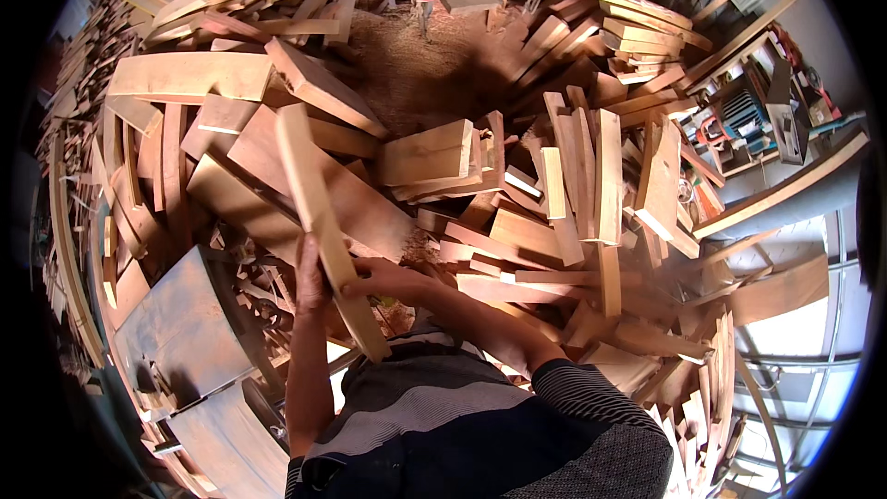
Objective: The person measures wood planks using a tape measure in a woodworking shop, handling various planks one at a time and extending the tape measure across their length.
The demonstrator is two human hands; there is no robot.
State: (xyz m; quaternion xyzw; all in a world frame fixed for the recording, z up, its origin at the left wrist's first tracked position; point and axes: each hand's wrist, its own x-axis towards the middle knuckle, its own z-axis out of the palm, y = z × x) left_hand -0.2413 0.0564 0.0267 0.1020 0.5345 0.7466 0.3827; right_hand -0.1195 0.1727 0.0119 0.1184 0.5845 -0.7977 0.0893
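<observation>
A long, pale wooden board (319, 208) is held tilted in front of my body, its far end up and its near end close to my waist. My left hand (311, 275) grips its left edge, around the lower half. On the opposite edge, my right hand (379, 279) is closed round the board a little nearer to me; part of its fingers is hidden by the wood. Beneath the board lies a wide brown plank (356, 208), and a thick plank (242, 203) rests just to its left.
Heaped offcuts surround me, with a stack of upright blocks (607, 176) at the right. A grey metal machine table (185, 333) stands at the lower left. Sawdust (407, 60) covers the floor ahead. Power tools (739, 115) sit on a shelf at the far right.
</observation>
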